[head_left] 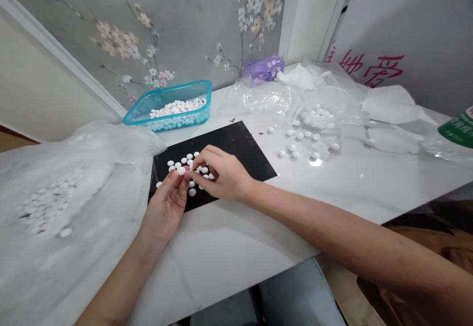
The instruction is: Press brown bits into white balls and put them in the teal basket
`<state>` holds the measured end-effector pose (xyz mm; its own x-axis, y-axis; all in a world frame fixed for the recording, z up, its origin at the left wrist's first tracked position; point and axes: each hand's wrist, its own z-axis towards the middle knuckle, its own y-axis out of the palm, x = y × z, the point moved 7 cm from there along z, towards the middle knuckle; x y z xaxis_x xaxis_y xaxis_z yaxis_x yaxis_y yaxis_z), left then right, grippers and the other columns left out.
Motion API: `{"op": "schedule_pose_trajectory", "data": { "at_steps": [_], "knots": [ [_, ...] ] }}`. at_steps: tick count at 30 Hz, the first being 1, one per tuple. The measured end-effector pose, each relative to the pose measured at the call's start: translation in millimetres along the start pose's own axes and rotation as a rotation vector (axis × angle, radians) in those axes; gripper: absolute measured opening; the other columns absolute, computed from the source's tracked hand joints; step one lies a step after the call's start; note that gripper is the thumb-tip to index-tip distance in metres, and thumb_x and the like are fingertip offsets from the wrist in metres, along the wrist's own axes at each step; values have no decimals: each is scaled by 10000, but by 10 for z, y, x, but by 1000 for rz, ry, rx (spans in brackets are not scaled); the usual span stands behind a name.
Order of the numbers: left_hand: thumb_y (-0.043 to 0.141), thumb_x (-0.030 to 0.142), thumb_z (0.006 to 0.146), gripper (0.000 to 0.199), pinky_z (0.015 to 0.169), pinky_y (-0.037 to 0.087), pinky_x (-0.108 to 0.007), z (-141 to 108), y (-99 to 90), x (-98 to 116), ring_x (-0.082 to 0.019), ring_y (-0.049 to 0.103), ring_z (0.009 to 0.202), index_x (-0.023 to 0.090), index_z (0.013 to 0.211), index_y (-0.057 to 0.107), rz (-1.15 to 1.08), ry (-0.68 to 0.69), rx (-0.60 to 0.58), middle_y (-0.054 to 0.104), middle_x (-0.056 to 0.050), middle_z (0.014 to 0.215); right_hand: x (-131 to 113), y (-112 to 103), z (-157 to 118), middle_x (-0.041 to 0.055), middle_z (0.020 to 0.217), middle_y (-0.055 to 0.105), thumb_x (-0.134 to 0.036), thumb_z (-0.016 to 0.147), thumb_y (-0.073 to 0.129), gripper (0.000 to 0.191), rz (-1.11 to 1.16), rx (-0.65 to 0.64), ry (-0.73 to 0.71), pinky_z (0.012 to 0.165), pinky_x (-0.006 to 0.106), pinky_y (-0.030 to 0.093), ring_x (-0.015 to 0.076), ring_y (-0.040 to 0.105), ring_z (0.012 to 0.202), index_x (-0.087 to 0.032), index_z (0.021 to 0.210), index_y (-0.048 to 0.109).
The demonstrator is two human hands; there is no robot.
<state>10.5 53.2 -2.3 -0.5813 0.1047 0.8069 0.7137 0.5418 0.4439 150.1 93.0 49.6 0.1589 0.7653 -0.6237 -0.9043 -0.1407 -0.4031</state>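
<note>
Between the thumb and fingers of my left hand (168, 200) is a small white ball (181, 170), slightly flattened in look. My right hand (223, 173) is closed in a pinch right beside it, with its fingertips close to the left fingers. What the right fingertips hold, if anything, is too small to make out. Under both hands lies a black mat (254, 161) on the white table (236, 232). Several more white balls (192, 192) are scattered on the mat, some partly hidden by my hands. Small dark brown bits (249, 136) lie near the mat's far right corner.
A blue basket (140, 116) of white balls stands behind the mat. Clear plastic (254, 99) and loose white balls (308, 134) lie to the right, near a purple packet (263, 70). A white plastic sheet (96, 252) bears more balls at left. A green-labelled container (458, 128) is at far right.
</note>
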Motion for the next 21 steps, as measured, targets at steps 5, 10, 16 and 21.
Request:
{"op": "schedule_pose_trajectory", "data": {
  "at_steps": [5, 10, 16, 21],
  "knots": [
    [471, 78, 832, 182, 615, 531, -87, 25, -43, 115, -63, 655, 716, 147, 782, 632, -15, 39, -16, 672, -11, 799, 359, -157, 127, -9, 711, 520, -196, 801, 527, 74, -63, -5, 167, 619, 198, 370, 82, 470, 636, -146, 769, 570],
    [476, 69, 817, 195, 625, 534, -95, 35, -54, 112, -51, 631, 682, 138, 881, 647, -7, 36, -55, 648, -26, 815, 445, -15, 116, 2, 743, 544, -113, 734, 542, 99, -112, -347, 133, 633, 199, 370, 93, 488, 667, -141, 769, 631],
    [470, 45, 803, 198, 621, 535, -103, 14, -50, 94, -51, 610, 652, 107, 880, 641, -57, 15, -35, 631, -46, 813, 582, -115, 105, 25, 815, 554, -79, 731, 492, 244, -269, -360, 193, 665, 223, 375, 122, 513, 741, -146, 900, 654],
    [463, 45, 800, 204, 609, 535, -108, 18, -54, 89, -60, 605, 642, 99, 885, 642, -68, 6, -43, 627, -54, 797, 542, -33, 75, 13, 880, 545, -175, 776, 525, 283, -209, -493, 173, 655, 219, 375, 109, 501, 723, -211, 1024, 656]
  ]
}}
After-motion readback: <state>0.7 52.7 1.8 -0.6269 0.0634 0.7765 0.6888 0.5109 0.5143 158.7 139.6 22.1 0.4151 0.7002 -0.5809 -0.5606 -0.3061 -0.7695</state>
